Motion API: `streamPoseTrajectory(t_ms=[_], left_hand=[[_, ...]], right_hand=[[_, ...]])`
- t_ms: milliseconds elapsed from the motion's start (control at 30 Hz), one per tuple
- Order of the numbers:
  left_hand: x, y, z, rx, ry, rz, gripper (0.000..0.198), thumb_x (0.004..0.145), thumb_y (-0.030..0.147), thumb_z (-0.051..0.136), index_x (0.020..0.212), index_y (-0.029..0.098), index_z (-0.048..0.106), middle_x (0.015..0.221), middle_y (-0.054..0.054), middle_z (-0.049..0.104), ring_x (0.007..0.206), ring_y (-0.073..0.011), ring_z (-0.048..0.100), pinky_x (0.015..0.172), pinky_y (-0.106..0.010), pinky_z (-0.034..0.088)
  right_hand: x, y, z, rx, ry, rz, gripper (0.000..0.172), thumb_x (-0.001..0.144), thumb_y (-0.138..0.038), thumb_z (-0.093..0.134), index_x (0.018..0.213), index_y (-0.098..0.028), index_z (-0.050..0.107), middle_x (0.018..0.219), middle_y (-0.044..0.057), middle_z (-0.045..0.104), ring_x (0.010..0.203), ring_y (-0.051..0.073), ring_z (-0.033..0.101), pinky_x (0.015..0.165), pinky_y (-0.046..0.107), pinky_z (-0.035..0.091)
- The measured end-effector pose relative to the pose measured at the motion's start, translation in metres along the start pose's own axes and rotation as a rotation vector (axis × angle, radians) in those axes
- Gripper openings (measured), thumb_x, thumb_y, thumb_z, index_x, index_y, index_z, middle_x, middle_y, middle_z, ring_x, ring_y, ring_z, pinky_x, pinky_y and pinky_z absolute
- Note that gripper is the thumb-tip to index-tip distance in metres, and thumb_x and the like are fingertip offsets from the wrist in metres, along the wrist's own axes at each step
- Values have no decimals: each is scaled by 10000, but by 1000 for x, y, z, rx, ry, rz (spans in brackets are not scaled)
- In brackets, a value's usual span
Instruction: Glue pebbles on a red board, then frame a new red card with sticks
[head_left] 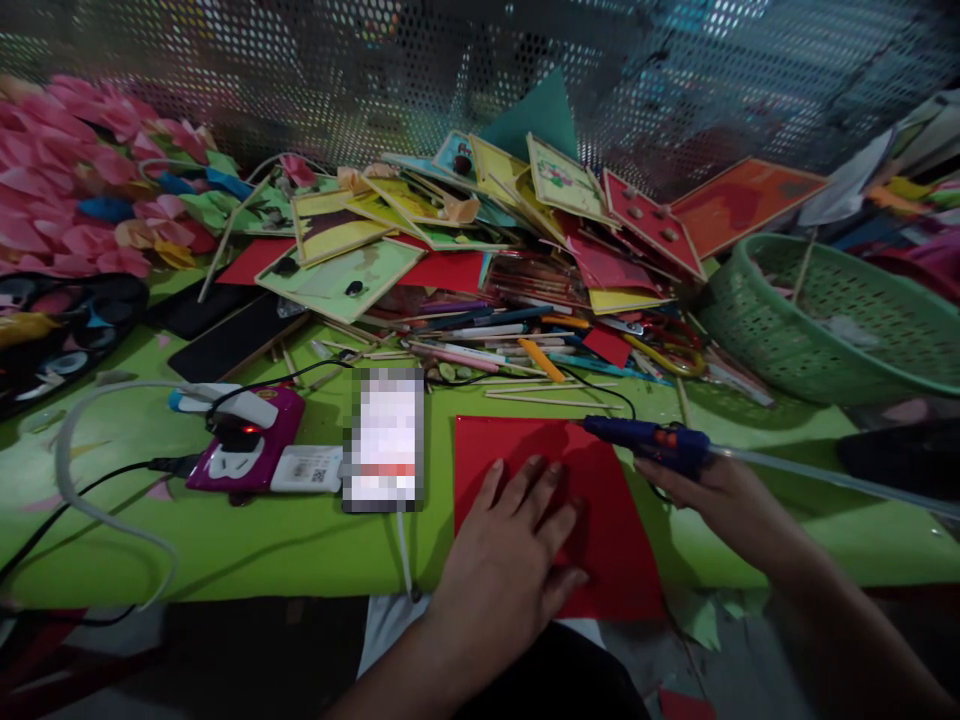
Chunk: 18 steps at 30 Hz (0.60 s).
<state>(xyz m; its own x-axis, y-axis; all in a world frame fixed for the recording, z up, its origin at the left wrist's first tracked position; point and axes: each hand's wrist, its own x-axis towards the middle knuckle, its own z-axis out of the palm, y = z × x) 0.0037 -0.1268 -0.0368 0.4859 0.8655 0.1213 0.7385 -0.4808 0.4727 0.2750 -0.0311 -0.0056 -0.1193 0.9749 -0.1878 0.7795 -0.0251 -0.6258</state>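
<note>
My left hand [517, 535] lies flat with its fingers spread on a sheet of red paper [487, 450] at the table's front edge. In my right hand [720, 500] is a blue hot glue gun [660, 443], gripped by its handle. Its nozzle points left and lies at the red sheet's top edge. A long translucent glue stick [825, 475] sticks out of the gun's back toward the right. From the gun a thin black cord runs up and left over the table.
Left of the sheet, a phone [390, 430] with a blurred screen lies by a purple power strip [281, 430] with plugs and cables. Behind are pens [480, 330], sticks, scissors [675, 350] and framed paper pictures [337, 280]. A green basket [832, 330] stands right, pink paper flowers [82, 170] left.
</note>
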Motion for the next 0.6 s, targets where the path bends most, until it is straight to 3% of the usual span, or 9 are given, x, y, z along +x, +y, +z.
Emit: streamPoseTrajectory(t_ms=[133, 500, 600], left_hand=[[-1, 0, 0, 4, 0, -1, 581, 1047, 566, 453, 1550, 277, 442, 1719, -44, 291, 1593, -260, 234, 1294, -545, 223], [1, -1, 2, 8, -7, -3, 595, 1039, 566, 475, 1563, 286, 436, 1701, -57, 333, 1593, -264, 239, 1294, -557, 217], [0, -1, 3, 15, 3, -8, 593, 1041, 566, 469, 1568, 298, 425, 1706, -47, 322, 1595, -256, 234, 1294, -554, 222]], right_hand=[[1, -7, 3, -8, -12, -16, 515, 794, -685, 680, 560, -235, 587, 514, -13, 477, 525, 153, 406, 479, 292, 323], [-5, 14, -13, -74, 62, 97, 627, 704, -787, 659, 428, -242, 517, 438, 6, 417, 448, 145, 356, 422, 302, 287], [-5, 11, -9, -35, 33, 75, 593, 742, -766, 657, 494, -235, 561, 484, 8, 465, 486, 157, 398, 450, 306, 319]])
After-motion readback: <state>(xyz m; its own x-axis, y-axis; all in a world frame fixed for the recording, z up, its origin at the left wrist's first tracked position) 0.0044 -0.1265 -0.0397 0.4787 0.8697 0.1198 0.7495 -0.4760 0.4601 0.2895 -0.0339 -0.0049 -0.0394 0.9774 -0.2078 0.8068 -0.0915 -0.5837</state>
